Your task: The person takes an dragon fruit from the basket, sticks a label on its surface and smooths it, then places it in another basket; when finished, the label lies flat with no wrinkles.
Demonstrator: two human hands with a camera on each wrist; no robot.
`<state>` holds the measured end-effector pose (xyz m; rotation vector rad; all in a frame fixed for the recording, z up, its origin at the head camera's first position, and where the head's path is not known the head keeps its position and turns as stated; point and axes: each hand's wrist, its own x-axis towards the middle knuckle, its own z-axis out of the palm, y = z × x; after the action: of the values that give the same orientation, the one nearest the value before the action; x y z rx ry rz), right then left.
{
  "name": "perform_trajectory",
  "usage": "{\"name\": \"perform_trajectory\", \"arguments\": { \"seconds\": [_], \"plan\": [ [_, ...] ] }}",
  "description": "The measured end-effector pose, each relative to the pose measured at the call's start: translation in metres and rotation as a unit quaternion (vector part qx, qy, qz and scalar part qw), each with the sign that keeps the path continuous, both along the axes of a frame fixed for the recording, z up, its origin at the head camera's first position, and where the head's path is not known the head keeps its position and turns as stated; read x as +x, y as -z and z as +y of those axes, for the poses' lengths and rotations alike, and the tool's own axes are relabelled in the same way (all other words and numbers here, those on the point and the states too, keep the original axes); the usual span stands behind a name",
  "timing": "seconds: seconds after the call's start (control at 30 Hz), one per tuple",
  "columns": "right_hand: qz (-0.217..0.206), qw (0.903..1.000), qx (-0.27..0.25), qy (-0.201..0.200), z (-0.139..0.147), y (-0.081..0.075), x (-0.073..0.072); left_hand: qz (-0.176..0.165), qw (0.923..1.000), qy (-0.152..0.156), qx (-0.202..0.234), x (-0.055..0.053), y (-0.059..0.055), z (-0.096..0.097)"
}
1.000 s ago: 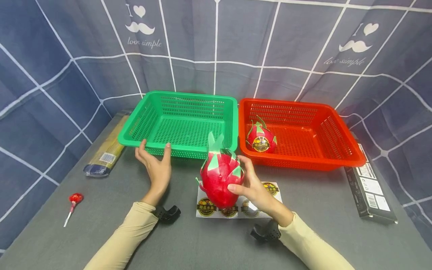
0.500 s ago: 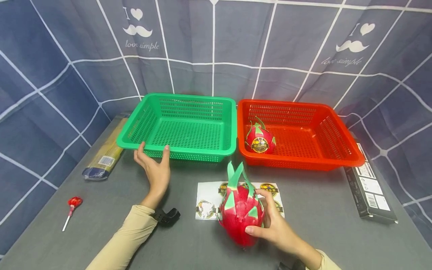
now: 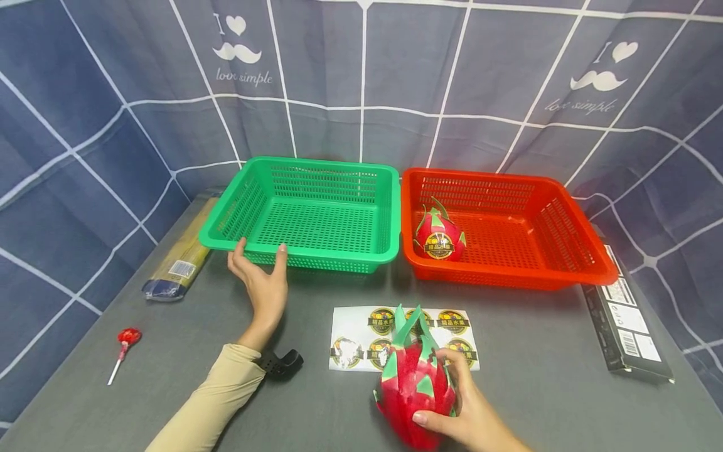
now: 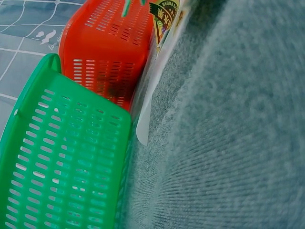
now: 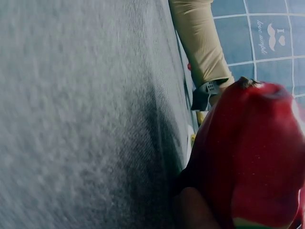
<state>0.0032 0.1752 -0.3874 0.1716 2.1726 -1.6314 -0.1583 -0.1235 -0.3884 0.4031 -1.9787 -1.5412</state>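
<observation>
My right hand (image 3: 465, 411) grips a red dragon fruit (image 3: 415, 395) with green leafy tips, low in the head view and at the near edge of the sticker sheet (image 3: 346, 320). The right wrist view shows the underside of that dragon fruit (image 5: 252, 157) up close, with a finger (image 5: 190, 210) against it. At the front of the green basket (image 3: 327, 256), my left hand (image 3: 264, 290) rests with spread fingers at the rim, holding nothing. A second dragon fruit (image 3: 436, 229), bearing a round gold-and-black sticker (image 3: 439, 246), sits in the left part of the red basket (image 3: 508, 276).
Left of the green basket lies a yellow packet (image 3: 183, 254) with a blue end. A red lollipop (image 3: 125, 345) is on the grey table (image 3: 316, 408) at the left. On the right lies a black-and-white box (image 3: 629, 326). A checked curtain (image 3: 407, 69) stands behind the baskets.
My right hand has brought the dragon fruit towards me and slightly right, from above the sticker sheet to its near side, uncovering more stickers. My left hand stays by the green basket.
</observation>
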Motion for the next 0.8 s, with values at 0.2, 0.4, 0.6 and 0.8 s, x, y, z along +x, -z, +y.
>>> {"name": "perform_trajectory", "arguments": {
  "seconds": [0.2,0.4,0.6,0.8],
  "plan": [
    [-0.036,0.9993,0.008,-0.006,0.0033,0.0011,0.0055,-0.001,1.0000,-0.002,-0.004,0.0009,-0.0008,0.0005],
    [-0.044,0.9975,0.015,-0.054,0.0069,0.0028,0.0059,0.003,1.0000,-0.004,-0.006,0.0010,-0.0006,0.0001],
    [-0.026,0.9952,0.054,-0.077,0.0060,-0.0013,0.0075,-0.001,1.0000,0.001,-0.006,0.0007,0.0006,0.0006],
    [-0.013,0.9768,0.199,-0.077,0.0014,-0.0070,0.0080,0.002,1.0000,-0.003,-0.006,0.0004,0.0001,0.0004]
  ]
}}
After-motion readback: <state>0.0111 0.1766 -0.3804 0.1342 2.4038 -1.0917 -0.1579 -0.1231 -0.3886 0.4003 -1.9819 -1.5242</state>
